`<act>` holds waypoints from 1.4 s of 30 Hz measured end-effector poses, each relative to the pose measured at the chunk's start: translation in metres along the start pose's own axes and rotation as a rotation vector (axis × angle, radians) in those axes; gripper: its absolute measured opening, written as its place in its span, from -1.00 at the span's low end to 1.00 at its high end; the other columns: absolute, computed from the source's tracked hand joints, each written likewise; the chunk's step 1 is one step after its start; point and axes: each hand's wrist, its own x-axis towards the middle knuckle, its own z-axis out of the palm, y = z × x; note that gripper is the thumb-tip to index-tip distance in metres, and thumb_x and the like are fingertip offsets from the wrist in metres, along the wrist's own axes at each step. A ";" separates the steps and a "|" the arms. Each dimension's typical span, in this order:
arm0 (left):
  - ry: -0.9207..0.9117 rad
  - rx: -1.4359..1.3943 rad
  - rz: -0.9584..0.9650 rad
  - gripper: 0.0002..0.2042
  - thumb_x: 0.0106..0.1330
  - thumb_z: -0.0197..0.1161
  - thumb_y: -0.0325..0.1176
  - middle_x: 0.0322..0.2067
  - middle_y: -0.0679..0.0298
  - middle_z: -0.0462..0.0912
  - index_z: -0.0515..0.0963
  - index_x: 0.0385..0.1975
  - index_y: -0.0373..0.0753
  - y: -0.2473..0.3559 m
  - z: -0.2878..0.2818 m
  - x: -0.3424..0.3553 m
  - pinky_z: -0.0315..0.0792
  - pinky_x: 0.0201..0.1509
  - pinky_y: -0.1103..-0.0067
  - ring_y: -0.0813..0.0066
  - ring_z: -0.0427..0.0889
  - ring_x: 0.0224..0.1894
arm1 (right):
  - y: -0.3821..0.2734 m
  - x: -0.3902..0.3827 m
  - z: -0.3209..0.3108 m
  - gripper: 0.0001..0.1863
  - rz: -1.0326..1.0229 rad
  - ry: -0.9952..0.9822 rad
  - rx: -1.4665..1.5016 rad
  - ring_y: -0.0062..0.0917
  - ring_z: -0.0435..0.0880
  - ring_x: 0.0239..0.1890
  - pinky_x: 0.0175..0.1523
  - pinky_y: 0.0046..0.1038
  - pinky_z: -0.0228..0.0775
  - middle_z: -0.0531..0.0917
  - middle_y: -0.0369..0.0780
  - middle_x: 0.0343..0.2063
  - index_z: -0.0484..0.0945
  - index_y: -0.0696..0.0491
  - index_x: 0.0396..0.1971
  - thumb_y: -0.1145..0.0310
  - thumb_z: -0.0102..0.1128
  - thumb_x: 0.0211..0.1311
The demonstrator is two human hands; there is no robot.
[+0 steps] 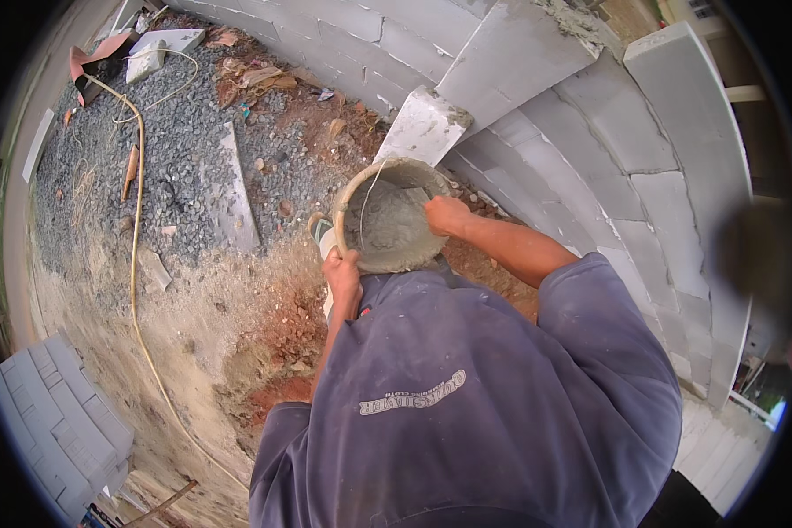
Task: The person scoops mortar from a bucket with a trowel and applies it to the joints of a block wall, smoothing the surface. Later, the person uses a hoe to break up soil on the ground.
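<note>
A round bucket (347,195) with a mortar-crusted rim stands in front of my body, tilted so its inside shows. Wet grey mortar (396,220) lies in it, and its thin wire handle hangs across the opening. My left hand (343,271) is closed on the bucket's near left rim. At the right side of the opening, my right hand (446,216) is closed in a fist over the mortar's edge. What that fist grips is hidden, though a dark edge shows just beside it. A pale block (422,128) with mortar on its end sits just beyond the bucket.
A light block wall (607,132) curves along the right and far side. Grey gravel (185,167) spreads at far left, with a board (238,189) lying on it. A yellowish hose (137,264) runs over the dirt. Stacked blocks (57,422) stand at lower left.
</note>
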 end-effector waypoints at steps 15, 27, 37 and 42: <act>-0.106 0.053 -0.033 -0.91 0.13 0.15 -0.59 -0.50 0.35 0.54 0.51 -0.37 -0.32 0.025 -0.004 0.004 0.35 -0.46 0.63 0.62 0.47 -0.52 | -0.033 -0.037 -0.015 -0.59 -0.118 -0.181 0.735 -0.38 0.70 -0.56 -0.32 -0.32 0.55 0.70 -0.06 -0.49 0.63 0.21 -0.09 0.17 0.23 0.23; -0.078 -0.084 -0.093 -0.79 0.11 0.09 -0.60 -0.44 0.30 0.60 0.51 -0.24 -0.29 0.024 -0.011 0.029 0.57 -0.53 0.54 0.50 0.60 -0.54 | -0.020 -0.084 -0.065 -0.46 -0.082 -0.003 0.598 -0.15 0.71 -0.26 -0.08 -0.21 0.52 0.72 0.01 -0.33 0.58 0.15 -0.03 0.06 0.32 0.09; -0.107 -0.042 -0.047 -0.82 0.11 0.09 -0.59 -0.43 0.25 0.59 0.48 -0.28 -0.32 0.024 -0.022 0.032 0.63 -0.50 0.45 0.42 0.62 -0.52 | 0.056 -0.230 -0.289 -0.63 -0.008 -0.047 0.779 -0.61 0.61 -0.62 -0.50 -0.47 0.45 0.63 -0.23 -0.59 0.59 0.11 -0.16 0.12 0.28 0.21; -0.130 -0.016 -0.021 -0.72 0.16 0.04 -0.60 -0.28 0.12 0.60 0.44 -0.10 -0.35 0.009 -0.039 0.048 0.73 -0.42 0.28 0.21 0.70 -0.39 | 0.176 -0.245 -0.377 -0.61 0.031 0.113 1.179 -0.65 0.51 -0.72 -0.67 -0.57 0.33 0.58 -0.25 -0.62 0.52 0.06 -0.10 0.04 0.22 0.31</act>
